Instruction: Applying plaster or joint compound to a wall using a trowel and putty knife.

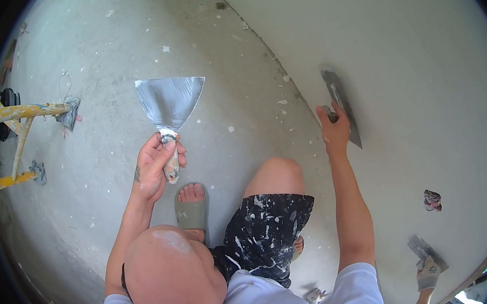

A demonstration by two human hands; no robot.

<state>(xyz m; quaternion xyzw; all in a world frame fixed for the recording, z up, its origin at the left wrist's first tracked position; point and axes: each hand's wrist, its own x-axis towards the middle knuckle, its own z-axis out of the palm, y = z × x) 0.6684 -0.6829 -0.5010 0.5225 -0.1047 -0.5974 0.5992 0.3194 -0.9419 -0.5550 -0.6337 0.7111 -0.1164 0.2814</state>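
Observation:
A wide putty knife [170, 101] with a grey metal blade points away from me over the floor. Its paint-smeared handle [172, 166] lies in my left hand [157, 159], which is closed around it. To the right, my right hand [335, 129] grips the handle of a long steel finishing trowel [343, 106]. The trowel's blade lies along the pale wall [419, 97]; I cannot tell how firmly it presses. Both my arms reach forward, the right one stretched toward the wall.
At the lower right, a co-worker's gloved hand [428, 274] holds another trowel [427, 251] at the wall. Above it is a ragged hole [432, 200] in the wall. Yellow frame legs [29, 113] with wrapped feet stand at left. The grey floor [120, 45] bears white spatters.

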